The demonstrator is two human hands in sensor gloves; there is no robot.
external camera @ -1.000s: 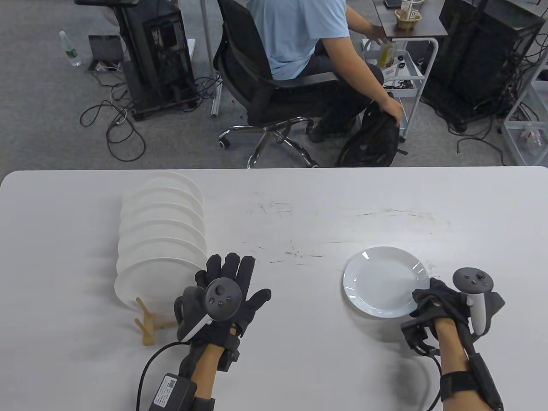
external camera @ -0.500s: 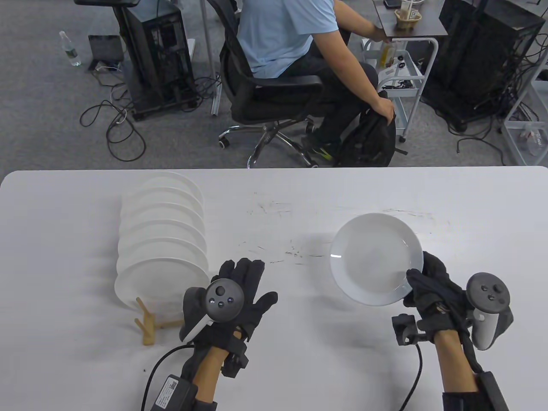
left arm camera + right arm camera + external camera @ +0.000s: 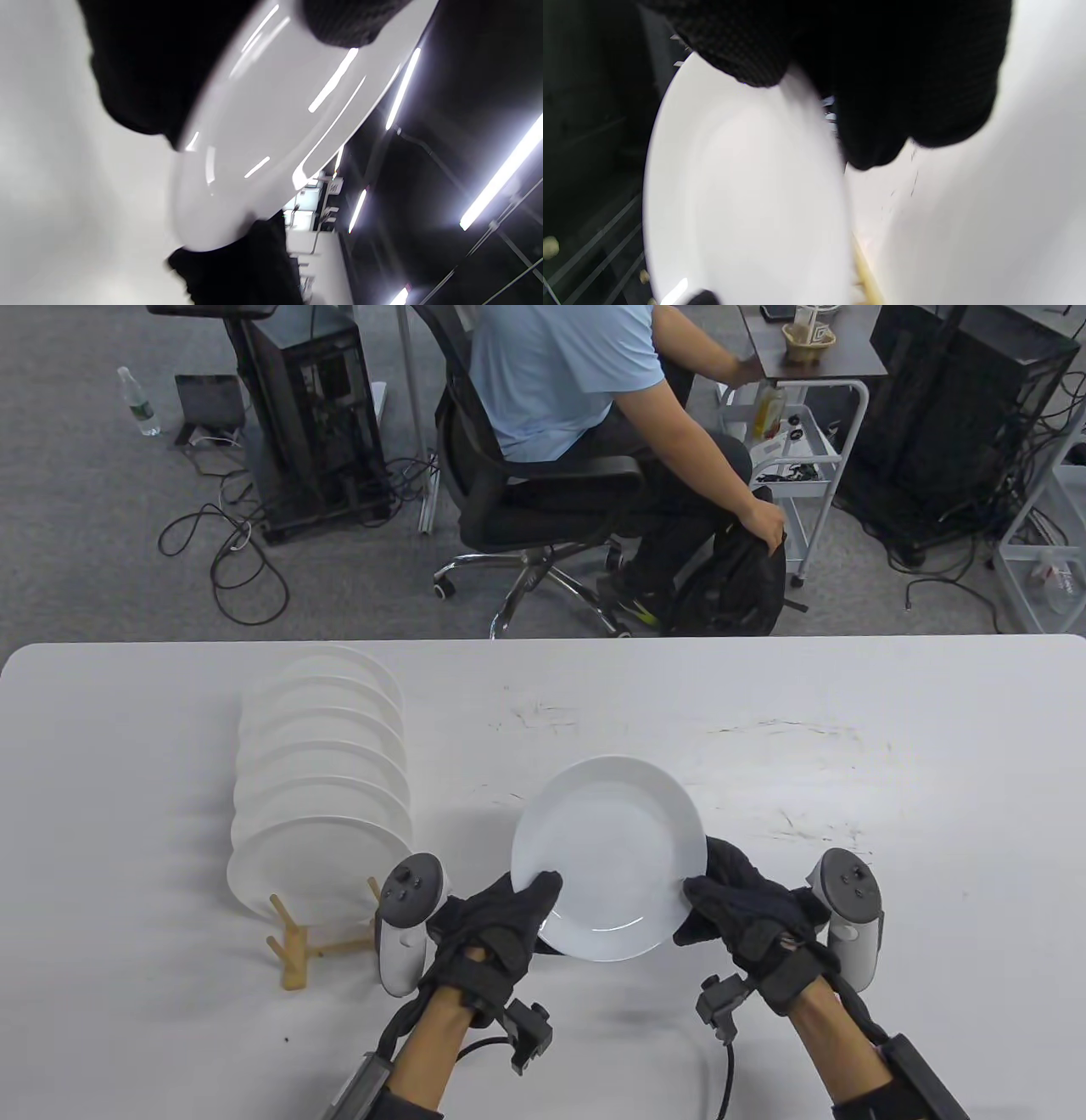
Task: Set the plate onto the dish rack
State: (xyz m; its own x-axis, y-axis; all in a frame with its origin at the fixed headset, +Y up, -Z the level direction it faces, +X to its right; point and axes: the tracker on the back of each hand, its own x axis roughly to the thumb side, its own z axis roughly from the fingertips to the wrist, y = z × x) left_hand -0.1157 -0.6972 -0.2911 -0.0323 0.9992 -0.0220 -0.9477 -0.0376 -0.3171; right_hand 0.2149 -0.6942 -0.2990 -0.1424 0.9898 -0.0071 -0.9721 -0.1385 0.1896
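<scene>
Plate (image 3: 609, 857) position: raised off the table (image 3: 848, 712) near its front edge, tilted, to the right of the dish rack (image 3: 293, 950). Left hand (image 3: 492, 929) grips the plate's lower-left rim, thumb on the upper face. Right hand (image 3: 747, 916) grips the lower-right rim the same way. In the left wrist view the plate (image 3: 263, 127) shows between dark gloved fingers (image 3: 348, 21). Rack content: a row of white plates (image 3: 322, 780) standing on edge; the nearest wooden pegs at the rack's front end stand bare.
</scene>
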